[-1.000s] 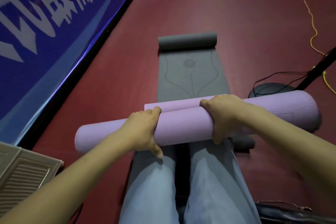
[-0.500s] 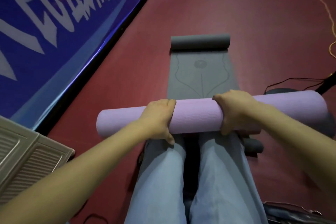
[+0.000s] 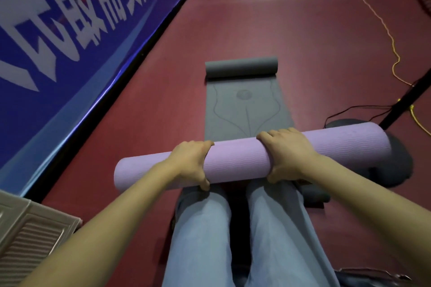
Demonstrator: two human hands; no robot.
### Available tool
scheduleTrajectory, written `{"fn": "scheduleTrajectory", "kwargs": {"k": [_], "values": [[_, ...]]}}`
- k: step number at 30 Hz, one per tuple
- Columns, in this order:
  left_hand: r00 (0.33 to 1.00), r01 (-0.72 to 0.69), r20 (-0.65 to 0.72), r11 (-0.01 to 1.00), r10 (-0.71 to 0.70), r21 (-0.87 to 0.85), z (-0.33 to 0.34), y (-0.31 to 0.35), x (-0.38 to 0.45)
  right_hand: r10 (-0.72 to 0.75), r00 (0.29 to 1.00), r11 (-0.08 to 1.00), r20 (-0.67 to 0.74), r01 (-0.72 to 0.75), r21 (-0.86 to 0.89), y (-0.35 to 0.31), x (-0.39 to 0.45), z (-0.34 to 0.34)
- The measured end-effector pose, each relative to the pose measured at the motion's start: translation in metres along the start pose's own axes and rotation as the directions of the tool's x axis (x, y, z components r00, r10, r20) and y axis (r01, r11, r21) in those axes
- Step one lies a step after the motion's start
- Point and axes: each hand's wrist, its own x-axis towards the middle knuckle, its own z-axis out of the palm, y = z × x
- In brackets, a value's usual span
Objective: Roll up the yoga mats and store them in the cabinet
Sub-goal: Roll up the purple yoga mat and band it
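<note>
- head view: left hand (image 3: 190, 162) and right hand (image 3: 285, 155) both have fingers clamped over the purple mat roll (image 3: 238, 161), held above the knees.
- risk: grip slackens, roll springs loose (grey mat (image 3: 245, 109) not yet fully rolled).

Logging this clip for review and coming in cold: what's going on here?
A person kneeling on the floor grips a fully rolled purple yoga mat with the left hand and the right hand, holding it across the knees. Ahead lies a grey yoga mat, mostly flat, with only its far end curled into a roll. A beige slatted panel, possibly the cabinet, shows at lower left. Neither mat has been stored.
</note>
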Motion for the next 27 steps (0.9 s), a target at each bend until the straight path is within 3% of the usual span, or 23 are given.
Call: {"fn": "scheduleTrajectory", "kwargs": {"k": [6, 13, 27], "values": [[0.986, 0.008, -0.164, 0.999, -0.001, 0.039, 0.019, 0.013, -0.005, 0.048, 0.99, 0.982, 0.135, -0.072, 0.173, 0.013, 0.013, -0.02], [0.978, 0.054, -0.207, 0.986, -0.02, 0.16, 0.028, 0.008, 0.003, 0.008, 0.997, 1.0, 0.078, -0.008, -0.006, 0.006, 0.013, 0.004], [0.973, 0.06, -0.232, 0.981, -0.017, 0.183, 0.023, 0.011, -0.025, 0.007, 1.0, 1.0, 0.018, -0.007, -0.026, -0.01, -0.012, -0.006]]}}
